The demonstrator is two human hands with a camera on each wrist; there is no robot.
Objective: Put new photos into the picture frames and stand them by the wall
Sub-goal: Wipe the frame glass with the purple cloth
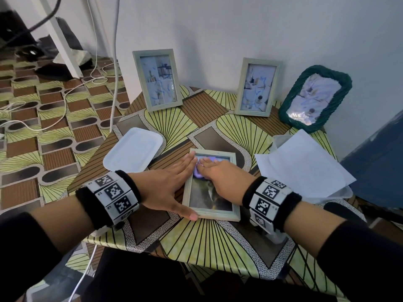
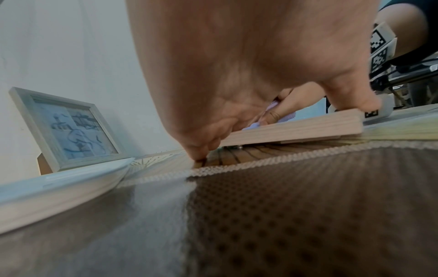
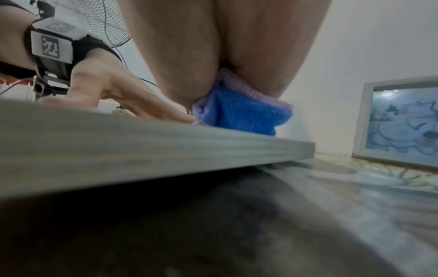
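Pale wood frames the picture frame (image 1: 211,212) lying flat, glass up, near the middle of the table (image 1: 218,247), a little toward the near edge. The left hand (image 1: 168,188) rests along its left side with fingers straight, thumb tip on the near left corner, fingertips reaching the far left corner. The right hand (image 1: 222,174) presses a blue and lilac cloth (image 1: 198,173) onto the upper part of the glass, fingers bent over the bunched cloth. From the right wrist the frame's far end looks slightly raised off the tabletop, and the cloth (image 3: 241,110) is wedged under the palm. Just left of the frame lies a white plastic lid (image 1: 133,149), reaching the table's left edge. To the right, white paper sheets (image 1: 303,164) sit over a clear plastic tub (image 1: 346,191) at the right edge. Along the far edge, by the wall, stand two more pale wooden frames, one toward the far left corner (image 1: 157,80) and one right of centre (image 1: 257,87), and a green woven frame (image 1: 315,98) leans at the far right corner. Between those and the flat frame runs an open strip of tabletop, and the near edge ahead of the wrists is bare patterned cloth.
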